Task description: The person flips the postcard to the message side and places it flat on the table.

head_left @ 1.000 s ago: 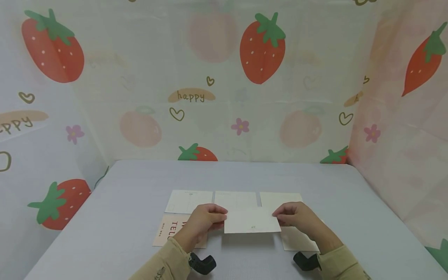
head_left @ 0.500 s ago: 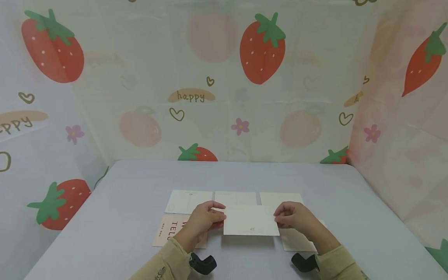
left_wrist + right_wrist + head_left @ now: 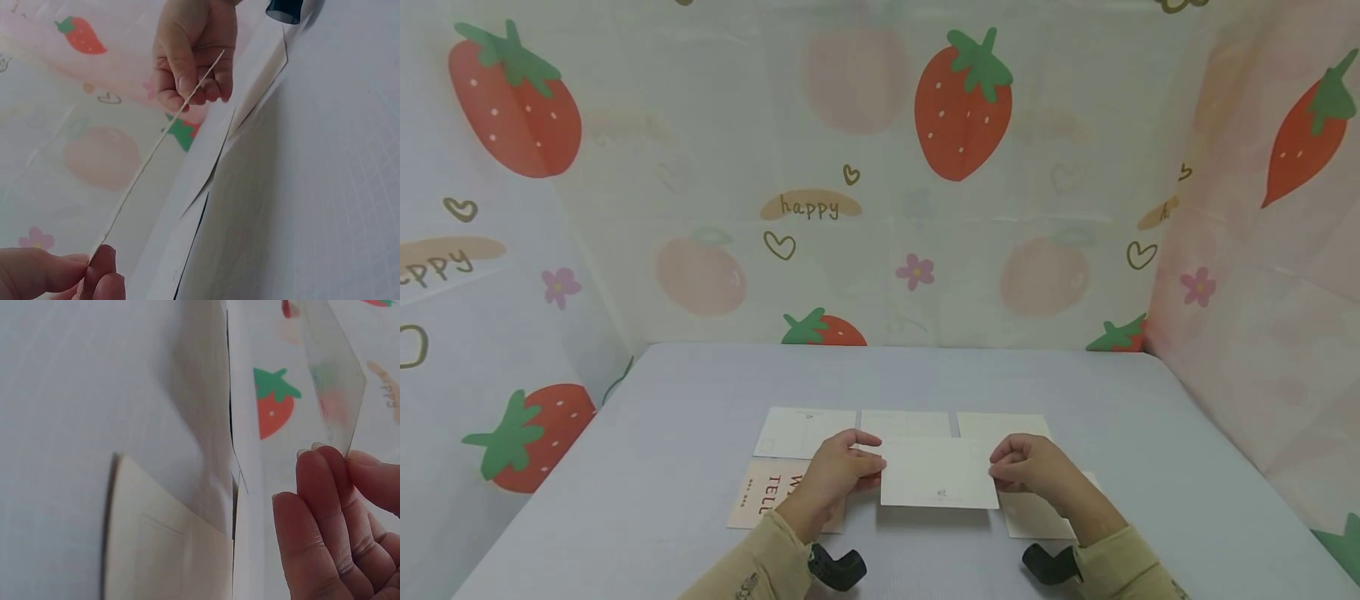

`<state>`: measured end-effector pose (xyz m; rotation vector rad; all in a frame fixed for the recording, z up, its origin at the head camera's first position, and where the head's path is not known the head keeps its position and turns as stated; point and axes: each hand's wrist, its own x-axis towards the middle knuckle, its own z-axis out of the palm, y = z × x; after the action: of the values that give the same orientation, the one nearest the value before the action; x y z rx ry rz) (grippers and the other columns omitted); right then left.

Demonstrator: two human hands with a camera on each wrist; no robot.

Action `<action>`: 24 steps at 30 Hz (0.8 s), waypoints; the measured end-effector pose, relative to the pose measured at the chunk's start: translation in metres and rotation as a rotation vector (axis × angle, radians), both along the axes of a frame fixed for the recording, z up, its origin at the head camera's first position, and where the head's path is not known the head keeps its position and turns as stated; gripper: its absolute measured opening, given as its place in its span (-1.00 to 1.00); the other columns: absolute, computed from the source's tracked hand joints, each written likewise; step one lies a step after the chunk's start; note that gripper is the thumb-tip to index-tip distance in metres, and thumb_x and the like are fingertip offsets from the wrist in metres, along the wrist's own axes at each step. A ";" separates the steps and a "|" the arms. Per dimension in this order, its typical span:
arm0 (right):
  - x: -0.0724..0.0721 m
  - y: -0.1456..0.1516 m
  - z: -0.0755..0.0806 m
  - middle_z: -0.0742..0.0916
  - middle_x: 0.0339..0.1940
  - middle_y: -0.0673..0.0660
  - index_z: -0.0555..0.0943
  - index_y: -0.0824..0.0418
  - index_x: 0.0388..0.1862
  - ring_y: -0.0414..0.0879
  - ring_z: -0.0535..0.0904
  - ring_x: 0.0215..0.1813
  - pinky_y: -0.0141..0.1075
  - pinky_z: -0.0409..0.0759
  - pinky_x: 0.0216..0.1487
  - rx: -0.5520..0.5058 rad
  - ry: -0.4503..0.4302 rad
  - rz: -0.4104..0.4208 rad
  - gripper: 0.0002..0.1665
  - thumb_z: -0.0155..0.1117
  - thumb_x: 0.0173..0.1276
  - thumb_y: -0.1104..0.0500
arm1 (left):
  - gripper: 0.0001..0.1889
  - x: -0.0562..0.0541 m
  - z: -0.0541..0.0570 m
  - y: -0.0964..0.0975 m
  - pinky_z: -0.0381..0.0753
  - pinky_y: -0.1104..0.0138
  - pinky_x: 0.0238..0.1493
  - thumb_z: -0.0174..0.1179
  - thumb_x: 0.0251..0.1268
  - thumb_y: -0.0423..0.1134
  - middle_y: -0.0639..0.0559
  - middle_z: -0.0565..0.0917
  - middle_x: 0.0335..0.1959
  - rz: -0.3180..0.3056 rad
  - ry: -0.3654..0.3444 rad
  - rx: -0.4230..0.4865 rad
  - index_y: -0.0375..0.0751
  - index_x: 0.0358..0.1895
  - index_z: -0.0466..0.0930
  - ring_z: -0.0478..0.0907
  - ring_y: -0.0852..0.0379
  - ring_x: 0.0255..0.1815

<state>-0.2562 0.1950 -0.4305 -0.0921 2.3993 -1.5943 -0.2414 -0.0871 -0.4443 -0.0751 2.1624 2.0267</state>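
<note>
A white postcard (image 3: 940,471) with a small mark near its lower edge is held above the table, its near edge tipped down. My left hand (image 3: 837,475) pinches its left edge between thumb and fingers. At the opposite edge, my right hand (image 3: 1033,471) pinches it the same way. The left wrist view shows this postcard (image 3: 147,164) almost edge-on, with the right hand (image 3: 197,56) at its far end. Thumb and fingers of the right hand (image 3: 340,531) meet at the postcard's corner in the right wrist view.
Behind the hands lies a row of pale cards: a left one (image 3: 801,432), a middle one (image 3: 904,423) and a right one (image 3: 1000,425). A pinkish card with red letters (image 3: 766,493) lies front left, partly under the left arm. A cream card (image 3: 1037,515) lies front right.
The postcard has tipped a little more upright, its near edge slightly lower and its far edge slightly higher. Both hands keep their pinch and have shifted only slightly. The cards on the table stay put.
</note>
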 end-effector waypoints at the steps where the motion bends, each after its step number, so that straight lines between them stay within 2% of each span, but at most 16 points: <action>1: 0.000 0.000 0.000 0.66 -0.49 0.12 0.49 0.38 -0.30 -0.06 0.61 -0.39 -0.22 0.63 -0.28 -0.001 0.000 0.005 -0.80 0.29 0.12 0.34 | -0.67 0.000 0.000 0.000 0.63 0.32 -0.30 0.24 0.07 -0.40 -0.09 0.63 -0.36 0.000 0.005 -0.001 -0.31 -0.05 0.49 0.61 0.13 -0.39; 11: 0.002 0.000 0.001 0.64 -0.54 0.10 0.48 0.39 -0.35 -0.08 0.60 -0.44 -0.22 0.63 -0.34 0.009 -0.004 0.019 -0.81 0.30 0.10 0.35 | -0.86 0.003 0.002 0.002 0.63 0.34 -0.33 0.24 0.06 -0.42 -0.06 0.63 -0.39 0.017 0.035 -0.060 -0.33 -0.28 0.54 0.59 0.16 -0.40; 17: 0.002 -0.001 0.002 0.65 -0.53 0.11 0.48 0.38 -0.36 -0.07 0.61 -0.44 -0.22 0.63 -0.34 0.023 -0.002 0.014 -0.83 0.29 0.11 0.36 | -0.89 0.003 0.001 0.002 0.63 0.33 -0.28 0.22 0.10 -0.39 -0.03 0.62 -0.38 0.025 0.028 -0.106 -0.28 -0.28 0.57 0.58 0.16 -0.35; 24: 0.003 0.001 0.003 0.65 -0.53 0.11 0.47 0.40 -0.36 -0.08 0.60 -0.44 -0.23 0.63 -0.34 0.034 -0.007 0.010 -0.83 0.28 0.12 0.36 | -0.83 0.005 0.000 0.002 0.62 0.32 -0.23 0.19 0.13 -0.35 -0.03 0.63 -0.30 0.010 0.019 -0.146 -0.27 -0.19 0.61 0.59 0.16 -0.30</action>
<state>-0.2535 0.1959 -0.4272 -0.0915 2.4153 -1.5462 -0.2368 -0.0848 -0.4439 -0.0858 2.3239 1.8785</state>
